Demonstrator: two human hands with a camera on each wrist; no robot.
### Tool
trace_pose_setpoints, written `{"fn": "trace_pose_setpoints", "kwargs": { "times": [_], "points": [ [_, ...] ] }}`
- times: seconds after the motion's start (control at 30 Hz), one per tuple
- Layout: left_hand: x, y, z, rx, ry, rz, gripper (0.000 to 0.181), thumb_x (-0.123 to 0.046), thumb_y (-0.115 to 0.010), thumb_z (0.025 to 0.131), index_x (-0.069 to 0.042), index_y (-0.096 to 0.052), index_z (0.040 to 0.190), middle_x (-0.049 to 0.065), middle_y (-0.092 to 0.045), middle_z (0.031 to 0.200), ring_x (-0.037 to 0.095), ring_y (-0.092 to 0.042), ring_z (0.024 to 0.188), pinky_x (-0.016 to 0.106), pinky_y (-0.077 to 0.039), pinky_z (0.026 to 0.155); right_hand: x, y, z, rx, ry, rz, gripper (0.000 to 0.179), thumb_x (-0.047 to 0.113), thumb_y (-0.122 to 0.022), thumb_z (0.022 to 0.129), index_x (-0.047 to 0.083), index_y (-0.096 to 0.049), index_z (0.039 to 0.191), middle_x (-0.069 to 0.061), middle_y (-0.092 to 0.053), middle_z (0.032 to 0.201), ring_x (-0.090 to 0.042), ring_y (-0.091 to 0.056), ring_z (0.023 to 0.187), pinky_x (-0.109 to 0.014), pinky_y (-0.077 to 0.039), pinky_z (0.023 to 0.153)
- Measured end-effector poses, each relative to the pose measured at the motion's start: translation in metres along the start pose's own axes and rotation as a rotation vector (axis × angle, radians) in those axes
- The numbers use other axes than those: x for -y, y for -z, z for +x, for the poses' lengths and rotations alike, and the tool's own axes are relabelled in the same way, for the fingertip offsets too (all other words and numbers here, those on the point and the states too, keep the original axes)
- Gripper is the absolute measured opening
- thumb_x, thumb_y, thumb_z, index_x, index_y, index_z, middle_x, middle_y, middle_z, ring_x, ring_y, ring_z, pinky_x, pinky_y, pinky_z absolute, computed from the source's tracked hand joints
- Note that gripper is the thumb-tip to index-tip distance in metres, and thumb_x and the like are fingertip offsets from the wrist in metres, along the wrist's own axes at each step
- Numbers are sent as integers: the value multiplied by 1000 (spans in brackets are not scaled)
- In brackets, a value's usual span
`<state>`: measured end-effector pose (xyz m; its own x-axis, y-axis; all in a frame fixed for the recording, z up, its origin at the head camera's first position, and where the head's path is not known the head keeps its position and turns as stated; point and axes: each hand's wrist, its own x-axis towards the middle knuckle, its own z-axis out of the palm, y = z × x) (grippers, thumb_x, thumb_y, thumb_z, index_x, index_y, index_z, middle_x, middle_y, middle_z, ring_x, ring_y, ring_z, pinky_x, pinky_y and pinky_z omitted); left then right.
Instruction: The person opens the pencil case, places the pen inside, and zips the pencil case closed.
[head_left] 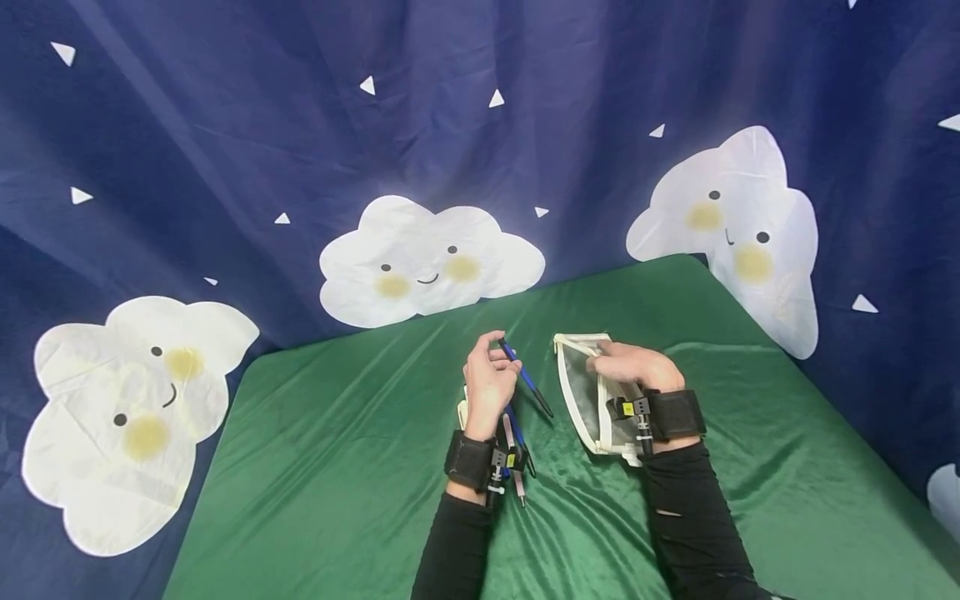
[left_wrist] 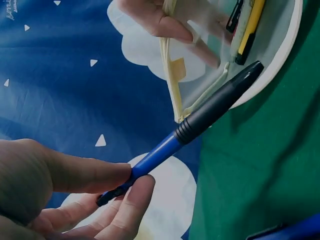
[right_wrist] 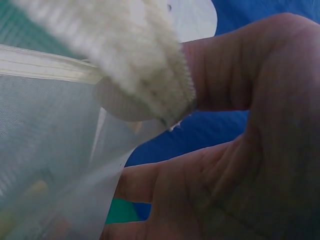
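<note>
My left hand [head_left: 491,379] pinches a blue pen [head_left: 527,379] near one end between thumb and fingers. The pen's black end [left_wrist: 220,102] points toward the mouth of a clear zip pouch [head_left: 581,392] with cream edging. With thumb inside the edge and fingers outside, my right hand [head_left: 637,365] grips the pouch's rim [right_wrist: 145,65] and holds it open. Inside the pouch, in the left wrist view, lie several pens, among them a yellow pen [left_wrist: 251,32] with a black end. The pouch's far side is partly hidden by the right hand.
Under the left wrist on the green cloth [head_left: 360,467] lie a pink pen [head_left: 516,467], another blue pen [head_left: 522,437] and a cream item [head_left: 462,412], partly covered by the hand. A dark blue curtain [head_left: 262,100] with white clouds hangs behind the table.
</note>
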<state>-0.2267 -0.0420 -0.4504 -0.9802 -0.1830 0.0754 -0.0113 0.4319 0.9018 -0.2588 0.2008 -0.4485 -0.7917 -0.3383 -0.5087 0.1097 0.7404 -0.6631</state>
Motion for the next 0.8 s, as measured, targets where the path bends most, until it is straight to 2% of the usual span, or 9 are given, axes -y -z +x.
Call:
{"fn": "trace_pose_setpoints", "kwargs": {
  "times": [0.2, 0.4, 0.53, 0.67, 0.8],
  "points": [
    [4, -9, 0, -12, 10, -62, 48, -3, -71, 90, -18, -62, 135, 12, -76, 103, 24, -75, 90, 30, -57, 71, -1, -1, 1, 4, 3, 5, 84, 45, -43, 100, 8, -1, 163, -27, -6, 169, -53, -15, 153, -69, -29, 116],
    [4, -18, 2, -43, 30, -125, 48, -2, -71, 89, -20, -63, 133, 11, -76, 102, 24, -75, 89, 29, -56, 70, 1, -2, 0, -13, 10, 6, 85, 47, -45, 99, 9, -4, 164, -26, -9, 169, -51, -14, 154, -67, -25, 119],
    [3, -23, 2, -48, 43, -174, 47, -1, -71, 88, -19, -64, 131, 14, -77, 103, 23, -76, 87, 28, -56, 70, 2, -3, 1, -11, -2, 0, 86, 47, -44, 98, 8, -4, 164, -26, -10, 169, -51, -18, 153, -66, -27, 119],
    [1, -29, 3, -48, 35, -225, 44, 2, -70, 88, -15, -64, 128, 17, -78, 103, 25, -78, 84, 27, -59, 69, 3, -1, 3, -11, -8, -27, 83, 46, -43, 99, 7, -7, 163, -27, -17, 167, -51, -29, 149, -65, -34, 115],
    [0, -34, 3, -56, 28, -261, 42, 5, -70, 87, -12, -65, 125, 19, -78, 101, 25, -78, 82, 28, -61, 68, 4, -1, 3, -10, -5, -28, 86, 47, -43, 99, 4, -5, 163, -28, -12, 168, -51, -23, 152, -65, -29, 118]
  ]
}}
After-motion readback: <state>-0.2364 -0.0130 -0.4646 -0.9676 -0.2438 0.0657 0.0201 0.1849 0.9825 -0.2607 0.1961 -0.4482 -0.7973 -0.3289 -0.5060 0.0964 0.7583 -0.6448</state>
